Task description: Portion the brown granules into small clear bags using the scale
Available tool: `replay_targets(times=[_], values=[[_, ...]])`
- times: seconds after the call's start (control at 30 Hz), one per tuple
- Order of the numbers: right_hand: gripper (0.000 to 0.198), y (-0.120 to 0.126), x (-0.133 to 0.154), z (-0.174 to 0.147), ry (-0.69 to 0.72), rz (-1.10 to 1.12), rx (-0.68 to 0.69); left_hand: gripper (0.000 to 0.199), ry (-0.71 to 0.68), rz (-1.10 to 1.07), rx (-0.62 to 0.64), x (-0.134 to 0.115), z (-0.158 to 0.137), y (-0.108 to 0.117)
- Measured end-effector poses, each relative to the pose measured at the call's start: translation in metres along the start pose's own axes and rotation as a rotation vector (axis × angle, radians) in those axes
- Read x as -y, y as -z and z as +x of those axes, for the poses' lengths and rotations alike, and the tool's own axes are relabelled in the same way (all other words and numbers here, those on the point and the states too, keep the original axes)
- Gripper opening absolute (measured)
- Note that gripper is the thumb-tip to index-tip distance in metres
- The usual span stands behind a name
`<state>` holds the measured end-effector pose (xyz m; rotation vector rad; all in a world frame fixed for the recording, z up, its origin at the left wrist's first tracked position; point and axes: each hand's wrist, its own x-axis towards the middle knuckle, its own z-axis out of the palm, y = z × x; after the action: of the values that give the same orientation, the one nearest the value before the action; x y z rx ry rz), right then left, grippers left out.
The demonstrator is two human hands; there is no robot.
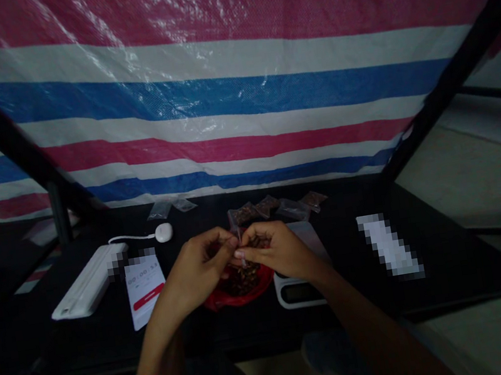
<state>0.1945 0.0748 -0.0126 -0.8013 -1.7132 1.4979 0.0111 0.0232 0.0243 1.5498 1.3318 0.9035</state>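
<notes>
My left hand (203,261) and my right hand (279,246) meet at the middle of the black table, fingertips pinched together. Between them is a small clear plastic bag (239,235), held by both; its contents are hard to make out. Just below the hands lies an open red bag (237,297) with loose brown bits (241,281) in it. A white kitchen scale (301,293) stands beside it, partly covered by my right hand and forearm. Behind the hands are several small clear bags (267,206), some with brown bits inside.
Two flat clear bags (172,207) lie at the back left. A phone showing a timer (147,289), a long white device (89,283) and a round white piece on a cord (164,232) are at left. A blurred white item (389,246) lies right. Striped sheeting (237,101) hangs behind.
</notes>
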Motion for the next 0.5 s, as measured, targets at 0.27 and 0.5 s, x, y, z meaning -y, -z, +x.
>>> replay_targets(times=[0.27,0.5], values=[[0.032,0.0011,0.0036,-0.0038,-0.003,-0.008,0.032,0.029,0.051,-0.115,0.012,0.0072,0.0025,-0.0001],[0.019,0.0036,-0.0019,-0.0032,0.012,-0.017,0.073,0.031,0.015,-0.046,0.019,0.0097,0.0035,0.0009]])
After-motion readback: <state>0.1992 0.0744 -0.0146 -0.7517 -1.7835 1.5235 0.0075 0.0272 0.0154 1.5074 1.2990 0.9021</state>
